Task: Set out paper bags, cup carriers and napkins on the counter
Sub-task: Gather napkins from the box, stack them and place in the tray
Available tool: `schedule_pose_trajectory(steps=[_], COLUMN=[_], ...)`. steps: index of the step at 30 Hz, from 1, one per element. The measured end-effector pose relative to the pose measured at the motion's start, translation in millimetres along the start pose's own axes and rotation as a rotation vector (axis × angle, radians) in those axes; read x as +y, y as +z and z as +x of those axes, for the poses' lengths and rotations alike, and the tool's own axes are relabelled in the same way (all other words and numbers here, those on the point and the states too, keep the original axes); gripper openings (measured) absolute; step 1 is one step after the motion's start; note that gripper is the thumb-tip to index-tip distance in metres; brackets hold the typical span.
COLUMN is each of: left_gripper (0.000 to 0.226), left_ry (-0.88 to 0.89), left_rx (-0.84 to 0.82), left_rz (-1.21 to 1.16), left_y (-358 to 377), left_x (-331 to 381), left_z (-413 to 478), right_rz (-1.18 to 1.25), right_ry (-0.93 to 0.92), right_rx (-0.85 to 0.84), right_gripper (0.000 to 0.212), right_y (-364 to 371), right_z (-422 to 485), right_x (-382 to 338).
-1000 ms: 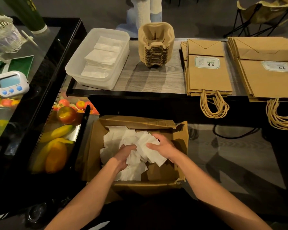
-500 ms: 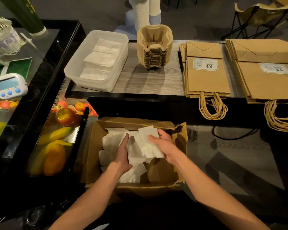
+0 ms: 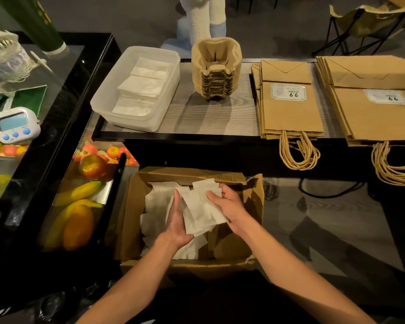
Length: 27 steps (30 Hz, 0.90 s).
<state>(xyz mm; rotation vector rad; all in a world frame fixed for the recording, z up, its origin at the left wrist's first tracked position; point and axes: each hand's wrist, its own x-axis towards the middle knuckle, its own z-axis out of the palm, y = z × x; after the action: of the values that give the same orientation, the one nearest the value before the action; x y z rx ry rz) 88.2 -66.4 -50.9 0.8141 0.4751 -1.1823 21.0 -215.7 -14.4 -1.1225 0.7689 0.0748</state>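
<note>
— Right hand [image 3: 229, 206]: what've you got?
— You're gripping a fanned bundle of white paper napkins [image 3: 201, 211], thumb on top, over the torn brown cardboard box [image 3: 255, 206]. Your left hand [image 3: 177, 220] presses flat vs. the bundle's side, fingers straight.
— Anything btwn you & the counter?
— Box's rear flap, then the black front edge. On the grey wood-grain counter [image 3: 208, 120]: clear plastic tub [image 3: 103, 106] w/ flat napkin stacks [image 3: 143, 87], stack of moulded pulp cup carriers [image 3: 216, 66], narrow pile of brown paper bags [image 3: 290, 113], wider pile [image 3: 379, 115], handles hanging over the edge.
</note>
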Motion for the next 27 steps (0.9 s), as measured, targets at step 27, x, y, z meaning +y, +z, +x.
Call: schedule_pose_trajectory(steps=[27], left_gripper=[0.056], left_ry=[-0.011], left_rx=[0.017], left_rz=[0.113], left_y=[18.4], left_x=[0.9], left_z=[-8.3], right_rz=[-0.561], right_ry=[-0.268], right_rx=[0.119], right_gripper=[0.020], right_y=[3.8], right_z=[-5.7], right_x=[2.4])
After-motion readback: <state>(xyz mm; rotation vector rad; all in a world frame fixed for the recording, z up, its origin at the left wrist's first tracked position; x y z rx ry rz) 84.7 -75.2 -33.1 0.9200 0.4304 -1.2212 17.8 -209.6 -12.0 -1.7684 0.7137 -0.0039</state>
